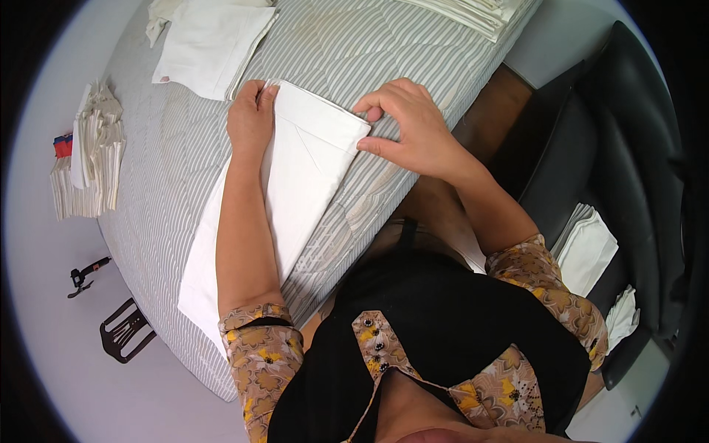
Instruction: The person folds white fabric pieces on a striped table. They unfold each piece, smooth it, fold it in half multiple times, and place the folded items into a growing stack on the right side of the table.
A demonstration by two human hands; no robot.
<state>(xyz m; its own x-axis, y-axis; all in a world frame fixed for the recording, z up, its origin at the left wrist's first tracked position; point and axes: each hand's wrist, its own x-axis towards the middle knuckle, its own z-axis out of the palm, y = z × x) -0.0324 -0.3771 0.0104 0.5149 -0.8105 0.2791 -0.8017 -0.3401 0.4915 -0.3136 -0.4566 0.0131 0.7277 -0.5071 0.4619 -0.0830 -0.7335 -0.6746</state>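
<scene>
A pair of white trousers (310,159), folded lengthwise, lies slantwise on a striped mattress (177,177). Their waistband end points away from me, and the lower part runs back toward the near left, partly hidden under my left forearm. My left hand (253,118) pinches the far left corner of the waistband between thumb and fingers. Around the right corner of the waistband, my right hand (408,127) is held with thumb and fingers apart. Its thumb tip reaches the cloth's edge; whether it presses on it I cannot tell.
Folded white garments (214,48) lie beyond my left hand. Another white stack (473,15) sits at the mattress's far edge, and several folded pieces (88,166) stand at far left. On the right is a black sofa (613,148) with white cloth (587,251) on it.
</scene>
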